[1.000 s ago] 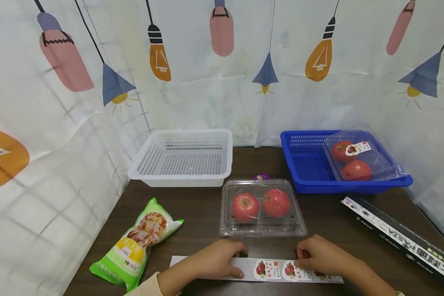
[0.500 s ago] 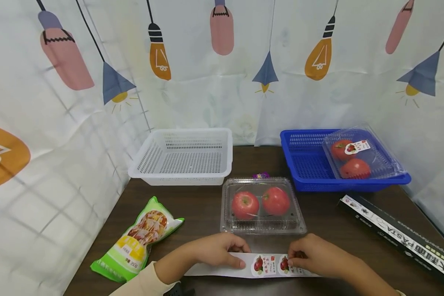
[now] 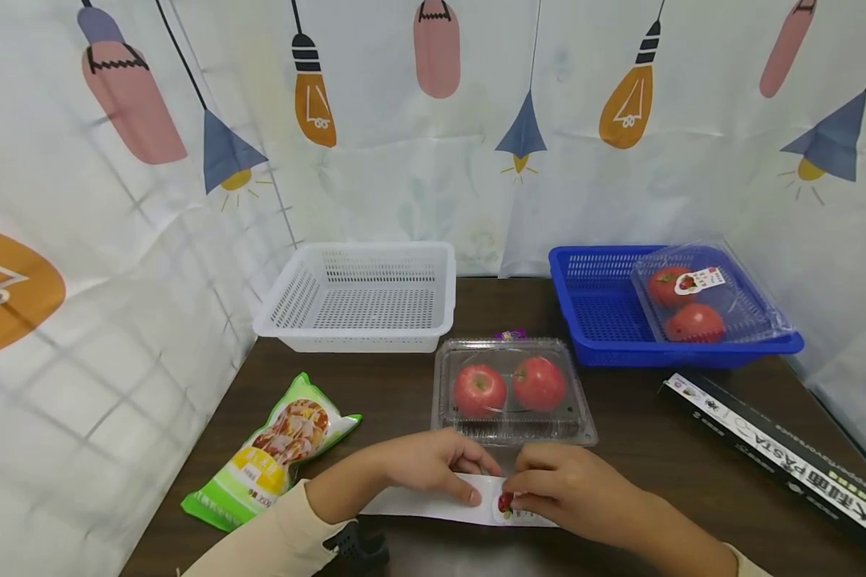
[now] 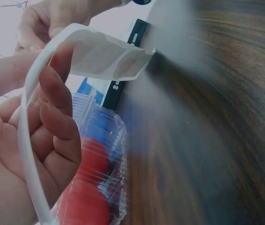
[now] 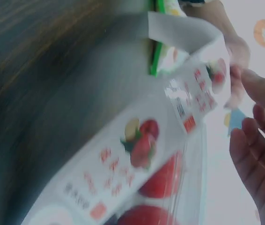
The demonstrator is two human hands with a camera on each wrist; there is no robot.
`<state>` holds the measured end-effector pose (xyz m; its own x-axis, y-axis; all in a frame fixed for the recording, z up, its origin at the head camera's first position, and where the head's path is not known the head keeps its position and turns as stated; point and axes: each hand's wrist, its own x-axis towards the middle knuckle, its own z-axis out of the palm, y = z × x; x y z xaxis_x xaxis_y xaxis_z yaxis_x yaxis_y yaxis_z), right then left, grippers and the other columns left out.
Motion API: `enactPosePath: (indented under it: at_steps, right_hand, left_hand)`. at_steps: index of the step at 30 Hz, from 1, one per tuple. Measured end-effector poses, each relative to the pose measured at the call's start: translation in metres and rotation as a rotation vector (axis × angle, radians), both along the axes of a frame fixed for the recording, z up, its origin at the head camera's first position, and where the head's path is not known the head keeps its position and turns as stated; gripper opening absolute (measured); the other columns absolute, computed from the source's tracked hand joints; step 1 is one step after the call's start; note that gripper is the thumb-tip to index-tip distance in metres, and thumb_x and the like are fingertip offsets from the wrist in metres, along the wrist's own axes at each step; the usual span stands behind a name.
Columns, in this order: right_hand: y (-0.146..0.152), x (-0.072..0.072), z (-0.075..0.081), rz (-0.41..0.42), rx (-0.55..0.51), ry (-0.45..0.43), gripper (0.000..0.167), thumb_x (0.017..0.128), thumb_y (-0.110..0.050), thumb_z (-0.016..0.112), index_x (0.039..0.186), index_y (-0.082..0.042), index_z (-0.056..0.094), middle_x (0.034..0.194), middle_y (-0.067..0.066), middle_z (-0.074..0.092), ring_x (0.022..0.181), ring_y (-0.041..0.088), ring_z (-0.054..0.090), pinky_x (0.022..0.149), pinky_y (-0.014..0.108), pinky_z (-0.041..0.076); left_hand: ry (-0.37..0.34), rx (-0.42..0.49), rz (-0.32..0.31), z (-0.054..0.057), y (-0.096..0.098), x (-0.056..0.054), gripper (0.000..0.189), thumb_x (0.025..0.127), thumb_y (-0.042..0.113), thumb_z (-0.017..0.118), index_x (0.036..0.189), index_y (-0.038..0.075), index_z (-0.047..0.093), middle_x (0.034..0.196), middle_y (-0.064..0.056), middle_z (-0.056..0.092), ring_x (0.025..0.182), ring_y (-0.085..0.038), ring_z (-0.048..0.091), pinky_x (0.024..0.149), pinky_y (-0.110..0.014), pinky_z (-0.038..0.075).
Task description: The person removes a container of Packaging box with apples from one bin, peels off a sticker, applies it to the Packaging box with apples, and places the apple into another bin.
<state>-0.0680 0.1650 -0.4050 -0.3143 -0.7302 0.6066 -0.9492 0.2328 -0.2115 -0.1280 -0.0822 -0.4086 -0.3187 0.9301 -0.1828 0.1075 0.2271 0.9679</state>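
In the head view, a strip of fruit stickers (image 3: 418,503) on white backing is held just above the table's near edge. My left hand (image 3: 433,469) pinches it, thumb on top and fingers underneath. My right hand (image 3: 573,485) has its thumb and fingertips at a printed sticker (image 3: 505,506), partly covering it. The strip's white backing curves past the left hand (image 4: 29,154) in the left wrist view. From the right wrist view, the printed side (image 5: 114,161) shows fruit pictures and red lettering. Right behind the hands sits a clear lidded container (image 3: 447,425) with two red apples (image 3: 479,390).
At the back left stands a white basket (image 3: 361,344). A blue basket (image 3: 599,353) at the back right bears a labelled clear container (image 3: 761,320) of apples. A green snack bag (image 3: 274,449) lies left, a black pasta box (image 3: 779,457) right. A purple wrapper (image 3: 511,333) is behind the container.
The right hand has moved left along the strip, close to the left hand. The strip has lifted and bent, with fewer stickers showing. The left hand has shifted slightly.
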Motion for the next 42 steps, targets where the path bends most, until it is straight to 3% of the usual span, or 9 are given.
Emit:
enactPosePath:
  at_steps: [6, 10, 15, 19, 23, 27, 34, 42]
  right_hand:
    - [-0.013, -0.003, -0.002, 0.011, 0.051, 0.118, 0.020, 0.084, -0.021, 0.078, 0.104, -0.021, 0.073, 0.093, -0.005, 0.050, 0.078, 0.002, 0.049, 0.073, 0.007, 0.041]
    - [-0.014, -0.004, -0.004, 0.036, 0.050, 0.100, 0.015, 0.084, -0.018, 0.078, 0.098, -0.021, 0.074, 0.095, -0.004, 0.052, 0.080, 0.003, 0.049, 0.074, 0.008, 0.041]
    - [-0.016, -0.003, -0.006, 0.048, 0.041, 0.086, 0.022, 0.078, -0.018, 0.083, 0.099, -0.021, 0.075, 0.094, -0.005, 0.051, 0.079, 0.003, 0.049, 0.074, 0.008, 0.041]
    - [-0.017, -0.002, -0.007, 0.062, 0.026, 0.073, 0.022, 0.076, -0.016, 0.084, 0.095, -0.020, 0.076, 0.091, -0.005, 0.050, 0.077, 0.002, 0.048, 0.072, 0.006, 0.039]
    - [-0.016, -0.002, -0.007, 0.087, -0.009, 0.052, 0.020, 0.074, -0.013, 0.086, 0.089, -0.020, 0.075, 0.090, -0.005, 0.051, 0.076, 0.002, 0.048, 0.072, 0.005, 0.039]
    - [-0.015, -0.002, -0.008, 0.093, -0.018, 0.049, 0.019, 0.072, -0.013, 0.086, 0.085, -0.020, 0.075, 0.092, -0.004, 0.053, 0.077, 0.003, 0.050, 0.073, 0.006, 0.040]
    - [-0.008, -0.003, -0.006, 0.099, -0.018, 0.005, 0.019, 0.073, -0.011, 0.085, 0.087, -0.020, 0.074, 0.098, -0.003, 0.056, 0.082, 0.004, 0.055, 0.077, 0.009, 0.045]
    - [0.002, -0.008, -0.005, 0.095, -0.021, 0.000, 0.022, 0.074, -0.008, 0.084, 0.089, -0.020, 0.074, 0.099, -0.003, 0.058, 0.085, 0.004, 0.056, 0.078, 0.011, 0.046]
  left_hand:
    - [-0.057, 0.031, -0.012, -0.002, 0.000, -0.002, 0.036, 0.086, -0.007, 0.066, 0.122, -0.003, 0.062, 0.106, -0.007, 0.071, 0.093, -0.004, 0.063, 0.079, -0.019, 0.049]
    - [-0.109, 0.047, -0.020, -0.005, -0.001, -0.001, 0.038, 0.086, -0.009, 0.065, 0.124, -0.005, 0.060, 0.108, -0.011, 0.071, 0.094, -0.005, 0.063, 0.077, -0.019, 0.049]
    - [-0.176, 0.067, -0.030, -0.010, -0.002, 0.001, 0.040, 0.086, -0.011, 0.065, 0.125, -0.006, 0.058, 0.106, -0.020, 0.069, 0.088, -0.006, 0.062, 0.072, -0.018, 0.048]
    - [-0.198, 0.079, -0.028, -0.011, -0.001, 0.001, 0.042, 0.085, -0.012, 0.065, 0.126, -0.005, 0.057, 0.104, -0.028, 0.066, 0.082, -0.004, 0.060, 0.069, -0.018, 0.047]
    - [-0.218, 0.072, -0.019, -0.011, -0.001, 0.003, 0.045, 0.086, -0.012, 0.064, 0.129, -0.006, 0.054, 0.103, -0.029, 0.066, 0.080, -0.004, 0.058, 0.068, -0.018, 0.046]
    - [-0.211, 0.050, -0.005, -0.010, -0.003, 0.004, 0.044, 0.086, -0.012, 0.064, 0.129, -0.007, 0.054, 0.103, -0.026, 0.067, 0.082, -0.005, 0.059, 0.071, -0.019, 0.047]
    - [-0.130, 0.006, 0.023, -0.007, -0.009, 0.003, 0.040, 0.086, -0.010, 0.066, 0.125, -0.004, 0.060, 0.103, -0.014, 0.071, 0.086, -0.004, 0.062, 0.074, -0.018, 0.048]
    - [-0.108, -0.008, 0.052, -0.008, -0.018, -0.002, 0.038, 0.086, -0.008, 0.066, 0.123, -0.001, 0.062, 0.101, -0.007, 0.071, 0.084, -0.005, 0.062, 0.072, -0.019, 0.048]
